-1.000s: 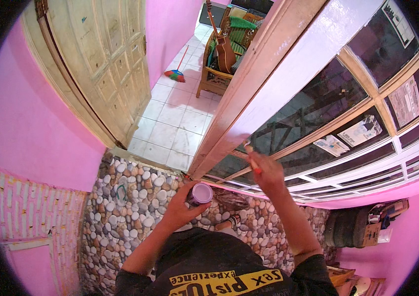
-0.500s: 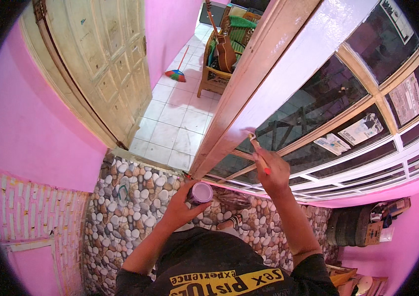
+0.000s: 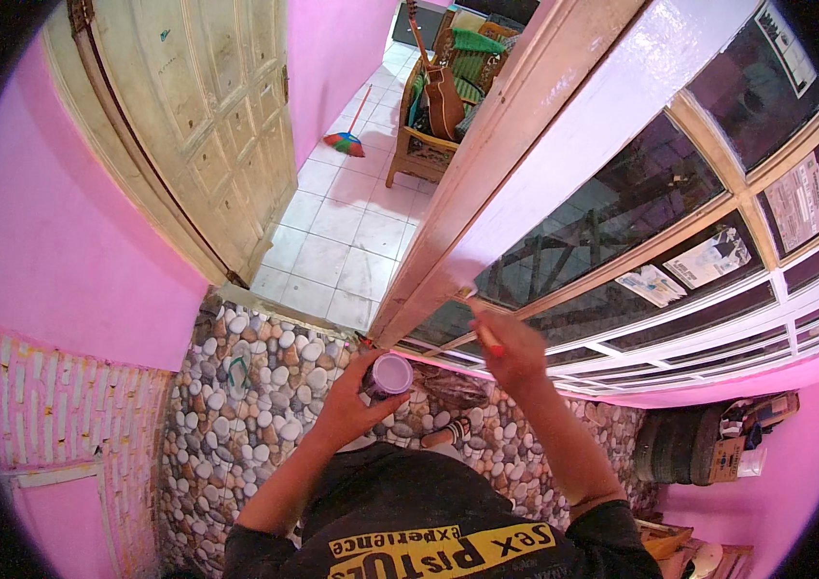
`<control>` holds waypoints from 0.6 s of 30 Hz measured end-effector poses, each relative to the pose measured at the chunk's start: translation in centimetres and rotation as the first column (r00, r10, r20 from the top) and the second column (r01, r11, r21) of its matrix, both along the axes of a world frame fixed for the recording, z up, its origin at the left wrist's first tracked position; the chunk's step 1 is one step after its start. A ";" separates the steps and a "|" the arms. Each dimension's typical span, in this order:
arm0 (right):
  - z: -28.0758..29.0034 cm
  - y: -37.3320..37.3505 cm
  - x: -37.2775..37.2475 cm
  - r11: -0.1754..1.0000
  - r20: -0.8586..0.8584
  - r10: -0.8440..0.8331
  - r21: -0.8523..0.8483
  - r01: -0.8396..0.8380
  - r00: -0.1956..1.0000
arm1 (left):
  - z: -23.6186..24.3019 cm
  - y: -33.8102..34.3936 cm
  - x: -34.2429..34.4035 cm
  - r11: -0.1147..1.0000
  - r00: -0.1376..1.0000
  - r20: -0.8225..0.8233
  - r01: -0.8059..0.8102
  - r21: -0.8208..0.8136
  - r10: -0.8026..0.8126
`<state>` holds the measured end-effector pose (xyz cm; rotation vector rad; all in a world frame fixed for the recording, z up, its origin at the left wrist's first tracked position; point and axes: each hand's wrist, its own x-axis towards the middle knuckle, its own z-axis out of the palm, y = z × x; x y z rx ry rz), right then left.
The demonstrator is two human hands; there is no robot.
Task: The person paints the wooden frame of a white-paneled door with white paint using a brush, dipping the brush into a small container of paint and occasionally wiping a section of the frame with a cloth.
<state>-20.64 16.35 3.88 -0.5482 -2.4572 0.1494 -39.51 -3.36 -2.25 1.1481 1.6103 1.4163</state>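
Observation:
My right hand is closed around a paintbrush with a red-orange handle. Its bristles touch the edge of a door post, beside the window glass. Pale lilac paint covers the upper stretch of this post, while its lower end looks brownish pink. In my left hand is a small round tub of lilac paint, gripped around its side with the open top facing up. The tub is held below the foot of the post, apart from it.
A windowed frame with part-white bars runs along the right. An open wooden door stands left of the doorway. Beyond it are a broom, a chair and a guitar. Stacked tyres sit at right on pebble-patterned flooring.
My right hand and the paintbrush have moved down and left along the post. The left hand with the paint tub has barely shifted.

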 end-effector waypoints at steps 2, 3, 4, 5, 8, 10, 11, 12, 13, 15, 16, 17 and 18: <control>-2.6 0.7 0.2 0.999 0.074 0.040 -0.040 -0.037 0.996 | -0.1 0.2 0.1 1.000 1.000 -0.011 0.020 0.006 -0.020; -3.6 1.1 0.1 0.997 0.176 0.019 -0.083 -0.005 0.984 | -0.1 0.3 0.1 0.999 0.999 -0.022 0.038 0.011 -0.038; -4.1 1.3 -0.1 0.991 0.276 0.008 -0.128 0.028 0.961 | 0.1 0.3 0.1 0.999 0.999 -0.025 0.039 0.009 -0.039; -3.1 1.3 -0.8 0.991 0.273 0.012 -0.132 0.024 0.962 | 0.2 0.2 0.0 0.999 0.999 -0.034 0.041 -0.006 -0.041; -0.1 1.0 -2.0 0.999 0.008 0.020 -0.041 -0.020 1.000 | 0.4 -0.1 -0.3 0.999 0.999 -0.015 0.033 -0.020 -0.033; 0.2 0.3 -1.8 0.995 0.066 0.031 -0.097 -0.025 0.997 | 0.5 -0.1 -0.4 0.999 0.999 0.014 0.029 -0.013 -0.029; -0.5 0.2 -1.7 0.995 0.066 0.025 -0.094 -0.018 0.997 | 0.4 -0.1 -0.4 0.999 0.999 0.016 0.028 -0.019 -0.028; -1.8 0.3 -1.7 0.994 0.144 0.027 -0.109 -0.011 0.989 | 0.4 -0.1 -0.4 0.999 0.999 0.018 0.027 -0.025 -0.026; -2.2 0.2 -2.0 0.992 0.219 0.033 -0.125 -0.005 0.975 | 0.2 -0.2 -0.5 0.999 0.999 0.016 0.030 -0.024 -0.030; -2.1 1.0 -2.2 0.994 0.139 -0.007 -0.111 0.023 0.990 | 0.0 -0.3 -0.7 0.999 0.999 -0.006 0.048 -0.011 -0.048; -2.0 1.2 -2.4 0.994 0.057 -0.042 -0.101 0.047 0.997 | 0.2 -0.2 -0.8 0.998 0.998 -0.010 0.054 -0.012 -0.054; -1.2 0.7 -2.7 0.993 0.051 -0.035 -0.107 0.040 0.998 | 0.5 -0.5 -0.8 0.999 0.999 -0.019 0.050 -0.016 -0.051; -0.1 -0.2 -2.9 0.995 -0.063 -0.039 -0.092 0.033 0.997 | 0.6 -0.7 -0.8 0.999 0.998 -0.028 0.047 -0.020 -0.048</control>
